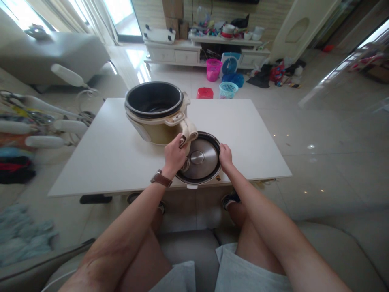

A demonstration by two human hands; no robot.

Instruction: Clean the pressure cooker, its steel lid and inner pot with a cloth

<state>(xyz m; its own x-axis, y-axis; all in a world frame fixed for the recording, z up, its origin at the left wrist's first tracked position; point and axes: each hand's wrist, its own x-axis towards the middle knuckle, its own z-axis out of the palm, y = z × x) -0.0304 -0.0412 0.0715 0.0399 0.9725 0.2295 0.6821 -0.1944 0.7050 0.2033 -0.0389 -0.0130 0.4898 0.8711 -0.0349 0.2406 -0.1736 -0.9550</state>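
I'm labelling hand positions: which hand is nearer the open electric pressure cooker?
Left. The left hand is just in front of the electric pressure cooker, toward its right side; the right hand is farther off, at the right rim of the lid.

Glossy floor (328, 138), white cabinet (186, 56), pale curtains (101, 20) — bright window (124, 18)

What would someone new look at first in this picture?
Probably the big open pot with its dark inside, standing on the white table. Next might be the shiny round lid between the left hand and the right hand, by the table's near edge. Then the bright pink basket on the floor beyond the table.
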